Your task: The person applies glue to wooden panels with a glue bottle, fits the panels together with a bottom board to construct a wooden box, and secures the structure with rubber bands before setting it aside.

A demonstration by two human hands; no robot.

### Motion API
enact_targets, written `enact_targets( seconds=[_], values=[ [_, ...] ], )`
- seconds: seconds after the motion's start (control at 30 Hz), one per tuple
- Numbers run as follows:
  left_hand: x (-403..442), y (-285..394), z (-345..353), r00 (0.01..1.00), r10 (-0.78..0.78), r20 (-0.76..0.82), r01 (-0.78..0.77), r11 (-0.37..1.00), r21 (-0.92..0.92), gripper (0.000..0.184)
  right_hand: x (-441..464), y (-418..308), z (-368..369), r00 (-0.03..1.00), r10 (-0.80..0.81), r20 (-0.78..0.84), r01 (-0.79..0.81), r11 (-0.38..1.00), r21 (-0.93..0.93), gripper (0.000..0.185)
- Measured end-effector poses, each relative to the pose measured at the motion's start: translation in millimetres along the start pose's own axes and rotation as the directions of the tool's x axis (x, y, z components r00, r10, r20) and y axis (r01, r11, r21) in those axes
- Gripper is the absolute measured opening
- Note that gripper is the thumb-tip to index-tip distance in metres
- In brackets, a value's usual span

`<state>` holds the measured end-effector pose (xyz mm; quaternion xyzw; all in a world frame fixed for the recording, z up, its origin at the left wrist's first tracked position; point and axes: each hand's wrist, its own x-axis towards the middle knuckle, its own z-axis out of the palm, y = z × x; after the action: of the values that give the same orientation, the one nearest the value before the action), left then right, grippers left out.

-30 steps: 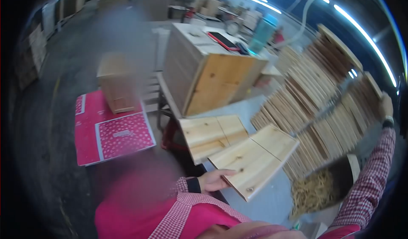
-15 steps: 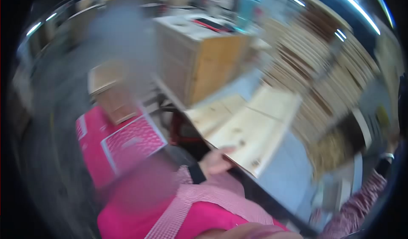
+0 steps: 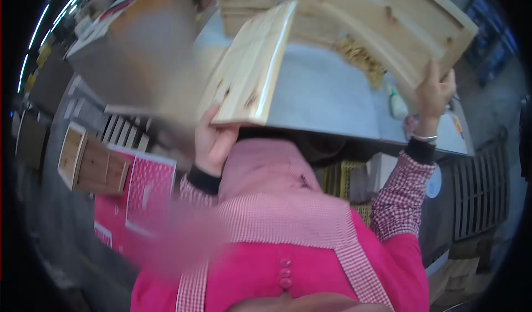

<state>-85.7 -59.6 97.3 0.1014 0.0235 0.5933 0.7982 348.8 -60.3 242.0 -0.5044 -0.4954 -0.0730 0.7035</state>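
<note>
My left hand is closed on the lower end of a pale wooden board, which tilts up and away over the table. Dark knots mark the board near my fingers. On the other side, my right hand grips the near corner of a shallow wooden tray-like panel with raised edges. The panel is held up at a slant above the table's right part. The two wooden pieces are apart from each other. Part of each hand's grip is hidden behind the wood.
The grey-topped table stands in front of me. Wood shavings and a white-green bottle are on it. Stacked boards rise behind. A wooden box sits on a pink carton at left. A slatted rack stands right.
My view has swung right. My right hand, earlier at the far right edge, is now in front, holding the tray-like panel. The board in my left hand is lifted and tilted up.
</note>
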Motion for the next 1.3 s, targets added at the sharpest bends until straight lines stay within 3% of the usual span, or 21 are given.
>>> enact_targets(
  seconds=[0.07,0.17,0.23,0.4,0.5,0.57,0.63,0.67,0.73,0.8,0.87,0.97,1.0,1.1,1.13,1.23,1.3],
  values=[
    [2.0,0.8,-3.8,1.000,-0.004,0.031,0.004,1.000,0.006,0.048,-12.6,8.9,3.2,0.995,0.086,0.047,-0.091,0.988,0.128,0.022],
    [-2.6,-3.7,9.2,0.994,0.077,-0.083,-0.067,0.991,0.114,0.047,-24.4,12.8,2.2,0.992,0.079,0.102,-0.102,0.967,0.235,0.025],
    [-6.8,-8.0,18.1,0.986,0.134,-0.100,-0.114,0.975,0.190,0.048,-28.8,14.6,-3.9,0.994,0.031,0.102,-0.038,0.997,0.064,0.024],
    [-11.3,-6.9,12.9,0.984,0.127,-0.127,-0.083,0.947,0.311,0.049,-43.4,8.5,-0.4,0.991,0.043,0.128,-0.038,0.999,-0.037,0.026],
    [-10.5,-7.1,4.2,0.978,0.162,-0.132,-0.103,0.924,0.369,0.050,-56.6,8.9,2.6,0.988,-0.023,0.152,0.041,0.992,-0.118,0.025],
    [-10.8,-7.8,1.5,0.971,0.204,-0.121,-0.138,0.899,0.415,0.051,-63.6,20.3,-1.9,0.961,-0.091,0.260,0.197,0.887,-0.418,0.024],
    [-10.7,-4.0,-1.4,0.966,0.222,-0.128,-0.141,0.878,0.457,0.052,-83.4,14.2,2.7,0.945,-0.072,0.319,0.218,0.866,-0.450,0.020],
    [-10.7,-1.9,-2.9,0.958,0.252,-0.135,-0.153,0.851,0.502,0.052,-96.5,11.8,7.3,0.923,-0.051,0.380,0.240,0.850,-0.469,0.017],
    [-10.7,2.4,0.6,0.955,0.273,-0.119,-0.177,0.842,0.510,0.052,-125.9,25.6,17.0,0.815,-0.316,0.487,0.525,0.757,-0.388,0.018],
    [-11.9,10.7,2.2,0.940,0.326,-0.098,-0.207,0.775,0.597,0.053,-155.0,10.4,30.5,0.728,-0.329,0.601,0.532,0.824,-0.193,0.040],
    [-12.7,16.8,2.4,0.936,0.338,-0.102,-0.203,0.752,0.627,0.053,-178.9,18.7,33.8,0.548,-0.386,0.742,0.680,0.723,-0.126,0.053],
    [-13.7,20.3,7.3,0.895,0.416,-0.159,-0.182,0.668,0.722,0.053,-219.2,37.0,31.1,0.436,-0.144,0.888,0.595,0.786,-0.164,0.057],
    [-13.6,19.1,7.6,0.902,0.401,-0.163,-0.167,0.669,0.725,0.053,-227.1,41.5,32.3,0.446,-0.129,0.886,0.587,0.790,-0.180,0.057],
    [-7.5,16.5,9.2,0.878,0.458,-0.140,-0.079,0.426,0.901,0.045,-237.3,48.3,51.9,0.362,-0.003,0.932,0.548,0.809,-0.211,0.068],
    [-0.9,16.6,6.6,0.880,0.453,-0.142,-0.070,0.419,0.905,0.045,-236.8,47.9,58.5,0.367,0.003,0.930,0.538,0.815,-0.215,0.068],
    [21.5,8.1,1.4,0.864,0.500,-0.062,-0.009,0.139,0.990,0.036,-231.8,46.9,77.5,0.337,0.010,0.941,0.456,0.873,-0.172,0.073],
    [36.1,2.2,-3.1,0.881,0.472,-0.035,-0.023,0.117,0.993,0.034,-229.8,51.0,88.3,0.290,0.062,0.955,0.488,0.849,-0.204,0.078]
  ],
)
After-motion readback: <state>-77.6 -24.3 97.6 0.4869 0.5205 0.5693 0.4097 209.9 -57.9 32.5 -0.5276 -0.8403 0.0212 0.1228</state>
